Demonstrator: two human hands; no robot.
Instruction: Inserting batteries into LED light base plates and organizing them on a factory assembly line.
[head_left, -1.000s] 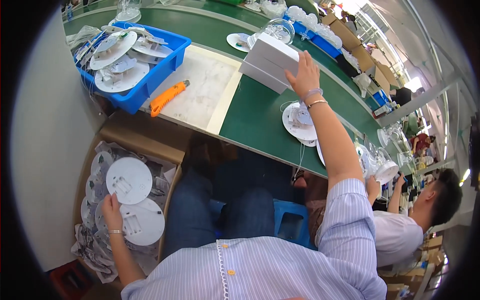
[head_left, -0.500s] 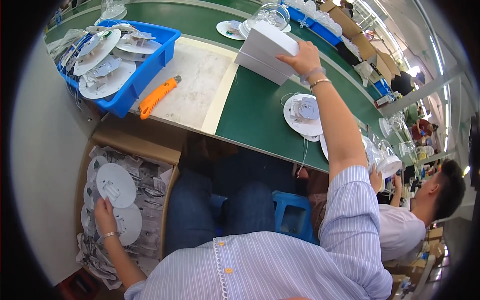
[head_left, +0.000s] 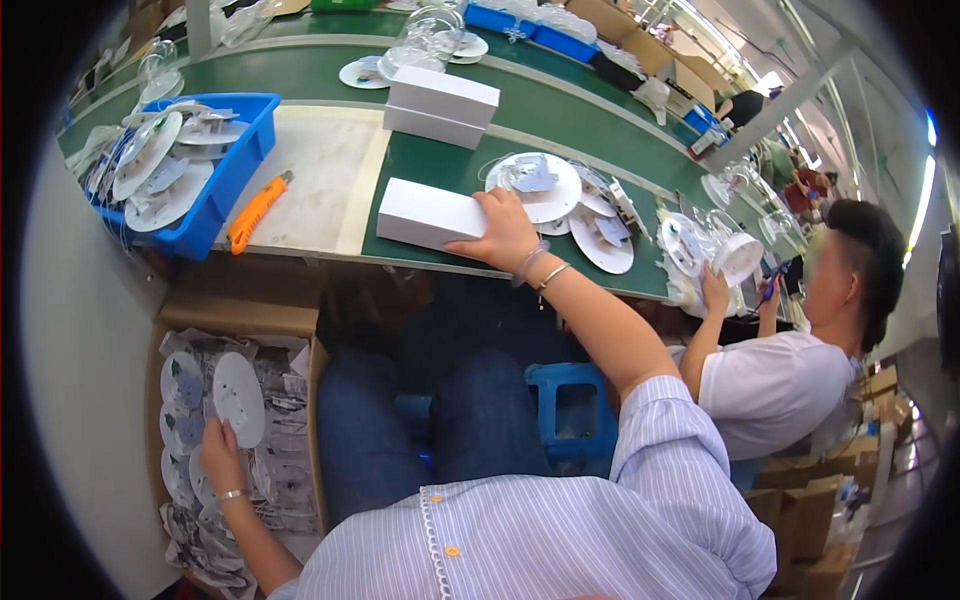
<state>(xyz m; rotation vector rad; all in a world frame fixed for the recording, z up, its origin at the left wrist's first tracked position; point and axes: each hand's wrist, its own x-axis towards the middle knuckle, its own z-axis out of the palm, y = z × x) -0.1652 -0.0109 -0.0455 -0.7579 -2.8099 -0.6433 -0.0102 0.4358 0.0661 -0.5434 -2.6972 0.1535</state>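
Note:
My right hand grips the right end of a long white box near the front edge of the green table. Fingers lie over its top, with the thumb on the near side. Down to the left, my left hand pinches the lower edge of a round white plate, tilted above an open cardboard box. Several similar plates lie in that box on crumpled printed paper. Beyond the gripped box stands more white boxing. Right of my right hand, white discs with metal parts are heaped.
A blue bin full of discs and wires stands at the table's left, beside an orange utility knife. Clear domes sit farther back. A co-worker handles a white round part at right. A blue stool stands below.
My right hand has come nearer with a white box, now apart from the boxing behind. The plate in my left hand has tilted more upright. The whole view has shifted.

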